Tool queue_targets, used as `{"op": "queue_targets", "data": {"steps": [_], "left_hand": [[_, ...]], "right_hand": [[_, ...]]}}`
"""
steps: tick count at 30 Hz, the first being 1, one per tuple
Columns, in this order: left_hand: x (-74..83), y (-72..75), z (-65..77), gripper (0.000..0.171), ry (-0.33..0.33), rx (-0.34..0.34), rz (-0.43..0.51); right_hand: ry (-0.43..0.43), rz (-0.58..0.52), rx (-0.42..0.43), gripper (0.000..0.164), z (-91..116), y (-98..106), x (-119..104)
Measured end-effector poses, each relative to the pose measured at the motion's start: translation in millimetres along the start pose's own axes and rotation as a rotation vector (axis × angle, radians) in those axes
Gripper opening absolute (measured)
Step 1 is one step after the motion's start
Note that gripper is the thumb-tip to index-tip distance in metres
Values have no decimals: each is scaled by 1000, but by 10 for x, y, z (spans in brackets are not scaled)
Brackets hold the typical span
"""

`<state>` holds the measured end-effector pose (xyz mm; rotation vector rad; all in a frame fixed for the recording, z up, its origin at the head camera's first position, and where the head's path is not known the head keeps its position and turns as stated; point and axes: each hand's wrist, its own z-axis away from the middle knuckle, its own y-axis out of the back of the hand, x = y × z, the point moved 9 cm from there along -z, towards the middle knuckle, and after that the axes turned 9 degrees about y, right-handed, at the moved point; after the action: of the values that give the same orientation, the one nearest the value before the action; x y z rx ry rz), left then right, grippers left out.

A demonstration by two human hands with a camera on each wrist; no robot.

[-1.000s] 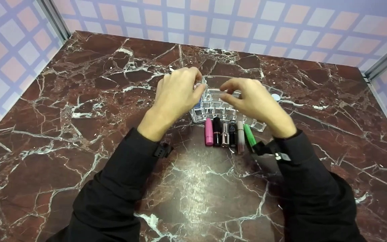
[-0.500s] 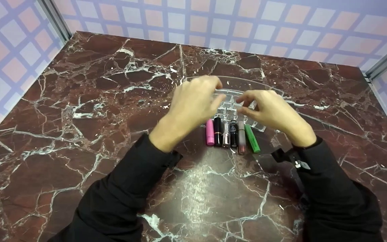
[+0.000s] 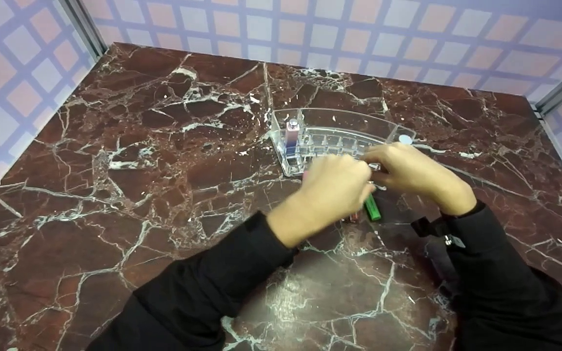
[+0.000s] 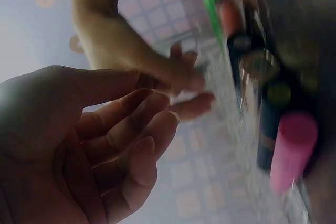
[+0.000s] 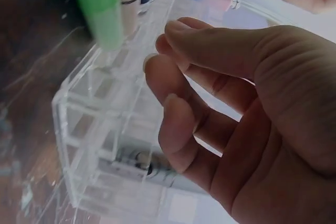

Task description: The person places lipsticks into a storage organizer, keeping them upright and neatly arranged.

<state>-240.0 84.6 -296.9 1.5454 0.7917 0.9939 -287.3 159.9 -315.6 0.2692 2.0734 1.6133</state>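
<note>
In the head view my left hand (image 3: 337, 187) is over the row of cosmetic tubes and hides most of them. Its fingers are loosely bent with nothing visible in them in the left wrist view. Beside it my right hand (image 3: 403, 168) hovers at the front right part of a clear acrylic organizer (image 3: 344, 117). The right wrist view shows its fingers loosely bent too, with no object between them. A green tube (image 3: 372, 208) lies below the two hands. The left wrist view shows a pink tube (image 4: 294, 145) near black and metallic lipstick tubes (image 4: 269, 114).
A pink-and-blue bottle (image 3: 292, 134) with a silvery top stands in the organizer's left end. At its right end is a round white top (image 3: 404, 140). The organizer sits on a dark red marbled table (image 3: 164, 195), with checked panels (image 3: 242, 29) behind.
My left hand has moved right and nearer to me, from the organizer's left end to over the tubes, uncovering the bottle. My right hand has shifted rightward and a little nearer.
</note>
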Motion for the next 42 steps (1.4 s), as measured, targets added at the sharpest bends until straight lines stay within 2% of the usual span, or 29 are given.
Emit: {"op": "queue_targets", "data": {"steps": [4, 8, 13, 18, 22, 31, 37, 42], "left_hand": [[172, -155, -56, 30, -18, -4, -54], [282, -261, -98, 27, -32, 22, -87], [328, -319, -127, 20, -32, 87, -97], [344, -369, -151, 14, -7, 112, -117], [342, -421, -173, 17, 27, 86, -153], [326, -570, -234, 38, 77, -33, -182], [353, -632, -265, 40, 87, -78, -201], [339, -673, -268, 36, 98, -119, -181]], "right_hand": [[27, -11, -16, 21, 51, -43, 29], [44, -29, -22, 25, 83, -53, 27], [66, -39, -42, 31, 60, -71, 14], [83, -42, -62, 32, 33, -98, 1], [65, -54, -73, 32, 47, -117, 6], [51, -63, -83, 32, 88, -123, 9], [33, -58, -92, 30, 95, -138, 22], [47, -43, -96, 36, 112, -133, 10]]}}
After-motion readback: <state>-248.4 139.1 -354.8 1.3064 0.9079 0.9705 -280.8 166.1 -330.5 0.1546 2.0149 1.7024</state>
